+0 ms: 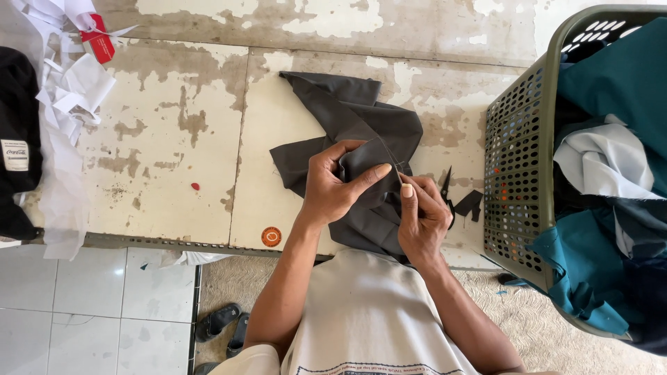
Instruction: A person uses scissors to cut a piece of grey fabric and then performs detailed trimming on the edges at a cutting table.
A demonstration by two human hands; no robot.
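In the head view, your left hand (333, 184) sits at the centre of the frame, clenched around a bunched fold of the dark grey cloth (354, 125), thumb laid across the top of the fold. Your right hand (422, 219) is just beside it, fingertips pinched on the same fold at its edge; a thin pale line between the hands may be a thread, but it is too fine to be sure. Small black snips (448, 194) poke out just right of that hand, and whether it is holding them cannot be told.

The cloth spreads from your hands up toward the upper middle of the frame, lying on the worn, peeling table (174, 125). It looks light, soft and limp, so it will sag wherever it is unsupported; hold it close to the edge you are working, both hands near together, as now.

At the right edge stands an olive perforated basket (517, 160) holding teal and grey fabric. At the left lie white scraps (69, 104) and a black garment (17, 139). Sandals (219, 321) rest on the floor, lower left.
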